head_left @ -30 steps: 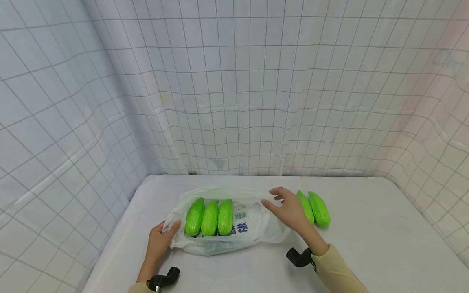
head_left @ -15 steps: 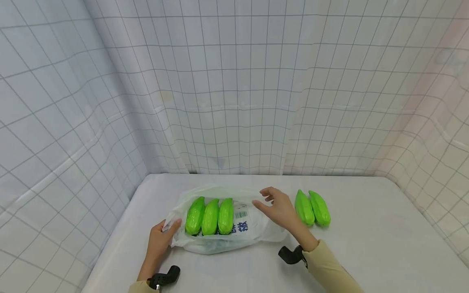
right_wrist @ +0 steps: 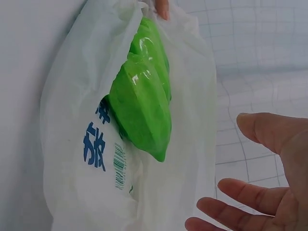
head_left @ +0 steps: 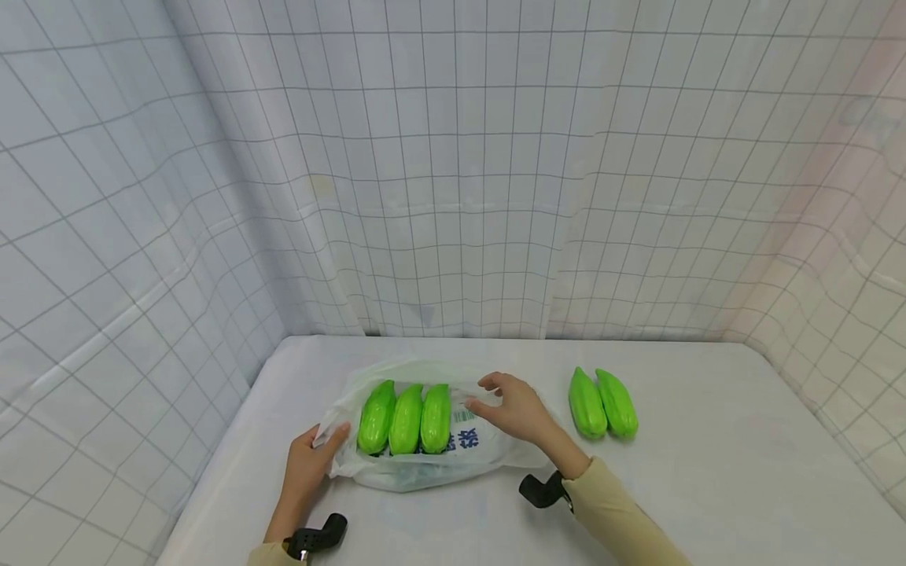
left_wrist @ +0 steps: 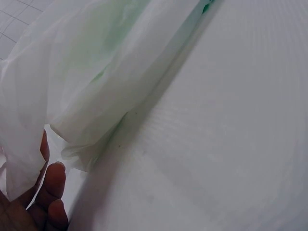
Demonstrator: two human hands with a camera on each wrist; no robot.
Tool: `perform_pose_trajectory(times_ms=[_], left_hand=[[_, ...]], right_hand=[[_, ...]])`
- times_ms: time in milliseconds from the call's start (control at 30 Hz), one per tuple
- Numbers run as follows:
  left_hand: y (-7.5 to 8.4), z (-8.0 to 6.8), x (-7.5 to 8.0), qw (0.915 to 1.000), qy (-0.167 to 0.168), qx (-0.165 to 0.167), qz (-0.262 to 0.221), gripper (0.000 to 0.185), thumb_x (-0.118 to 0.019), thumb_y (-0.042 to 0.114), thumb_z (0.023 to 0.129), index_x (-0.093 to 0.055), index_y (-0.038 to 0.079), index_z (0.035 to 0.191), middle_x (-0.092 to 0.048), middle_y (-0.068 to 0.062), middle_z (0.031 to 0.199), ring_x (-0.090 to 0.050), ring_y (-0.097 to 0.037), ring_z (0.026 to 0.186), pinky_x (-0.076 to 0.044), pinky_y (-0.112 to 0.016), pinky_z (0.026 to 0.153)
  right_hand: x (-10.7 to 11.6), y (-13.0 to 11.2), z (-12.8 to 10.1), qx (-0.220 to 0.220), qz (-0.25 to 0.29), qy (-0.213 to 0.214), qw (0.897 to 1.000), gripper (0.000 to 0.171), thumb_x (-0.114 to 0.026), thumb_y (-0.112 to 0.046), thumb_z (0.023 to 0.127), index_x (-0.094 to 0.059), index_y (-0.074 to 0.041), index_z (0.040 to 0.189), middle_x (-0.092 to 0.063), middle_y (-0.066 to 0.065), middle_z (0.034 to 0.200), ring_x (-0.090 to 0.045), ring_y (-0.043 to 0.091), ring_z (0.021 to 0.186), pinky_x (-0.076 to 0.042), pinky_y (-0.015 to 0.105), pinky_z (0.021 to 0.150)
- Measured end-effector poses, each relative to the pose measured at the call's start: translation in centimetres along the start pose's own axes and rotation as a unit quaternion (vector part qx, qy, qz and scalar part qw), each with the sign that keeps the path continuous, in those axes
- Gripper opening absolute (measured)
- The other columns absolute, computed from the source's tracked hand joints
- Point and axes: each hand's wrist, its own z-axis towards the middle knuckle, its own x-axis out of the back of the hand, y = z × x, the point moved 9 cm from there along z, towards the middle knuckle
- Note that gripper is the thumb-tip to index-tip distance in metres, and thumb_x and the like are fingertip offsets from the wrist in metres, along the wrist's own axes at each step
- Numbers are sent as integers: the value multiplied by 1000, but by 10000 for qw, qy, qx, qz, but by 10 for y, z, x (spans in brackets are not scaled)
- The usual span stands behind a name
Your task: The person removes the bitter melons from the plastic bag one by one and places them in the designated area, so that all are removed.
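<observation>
A white plastic bag with blue print lies on the table, and three glossy green gourds lie side by side in its open mouth. My left hand pinches the bag's left edge, thumb on top; in the left wrist view its fingers sit under the thin plastic. Above the bag's right part hovers my right hand, fingers spread and holding nothing. In the right wrist view the open fingers sit beside the bag and the gourds.
Two more green gourds lie side by side on the white table, to the right of the bag. Gridded white curtains close in the back and both sides. Black wrist mounts sit on both forearms.
My right hand has moved left, from beside the two loose gourds to over the bag's right part. The left hand and the bag have stayed where they were.
</observation>
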Motion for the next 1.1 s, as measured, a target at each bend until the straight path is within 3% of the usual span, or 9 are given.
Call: perform_pose_trajectory(times_ms=[133,300,467,1100], left_hand=[[0,1,0,9999,-3,28,107,53,-63,46,84,-64,0,110,-66,-8,91,-53,-10,72,-43,-23,67],[0,1,-1,9999,-4,44,127,53,-63,47,84,-64,0,110,-66,-9,93,-53,-11,73,-43,-23,67],[0,1,-1,9999,0,86,147,53,-63,47,84,-64,1,110,-65,-8,92,-52,-11,74,-43,-23,67],[3,-1,0,9999,14,74,95,54,-64,46,84,-63,-1,111,-66,-10,93,-52,-10,73,-43,-23,66]], right_hand=[[-15,-1,3,85,-80,-439,9990,54,-62,-45,85,-57,-3,119,-60,17,115,-57,34,103,-46,44,80],[-29,-2,7,19,215,-756,9969,67,-61,-46,86,-46,4,129,-55,23,121,-55,37,107,-46,46,82],[-38,-3,8,-88,339,-858,9957,72,-61,-45,86,-41,6,132,-54,25,122,-55,37,107,-47,46,81],[-58,-6,12,-476,-36,-872,9950,74,-64,-47,82,-45,9,127,-60,23,110,-59,33,96,-49,42,73]])
